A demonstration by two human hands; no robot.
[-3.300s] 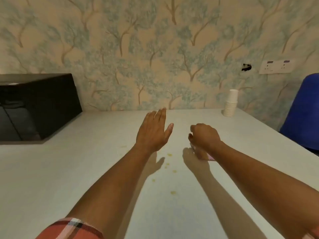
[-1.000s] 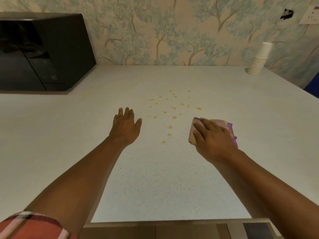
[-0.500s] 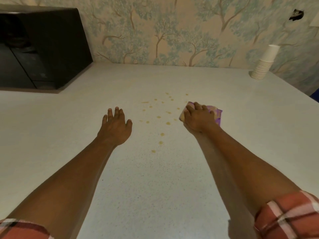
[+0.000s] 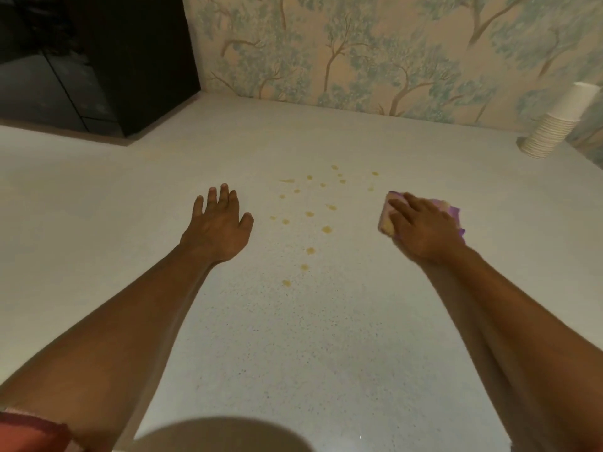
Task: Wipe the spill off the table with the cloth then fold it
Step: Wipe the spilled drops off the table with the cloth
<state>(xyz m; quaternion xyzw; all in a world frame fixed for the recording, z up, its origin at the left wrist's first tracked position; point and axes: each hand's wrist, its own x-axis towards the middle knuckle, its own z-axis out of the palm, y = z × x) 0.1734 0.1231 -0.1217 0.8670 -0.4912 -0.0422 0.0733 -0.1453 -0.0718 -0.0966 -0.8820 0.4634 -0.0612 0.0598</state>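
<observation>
Several small yellowish drops of spill [image 4: 321, 220] dot the middle of the pale speckled table [image 4: 293, 337]. A bunched pink, yellow and purple cloth [image 4: 390, 215] lies just right of the drops, pressed flat under my right hand [image 4: 424, 231], which covers most of it. My left hand [image 4: 218, 228] rests palm down with fingers spread on the table, left of the drops and holding nothing.
A black box-shaped appliance [image 4: 94, 60] stands at the back left against the tree-patterned wall. A tilted stack of white paper cups [image 4: 554, 125] sits at the back right corner. A dark rounded shape fills the bottom edge of the view.
My right hand with the cloth has slid to the right, away from the drops it was touching. The view has shifted right and tilted down; my left hand stays flat.
</observation>
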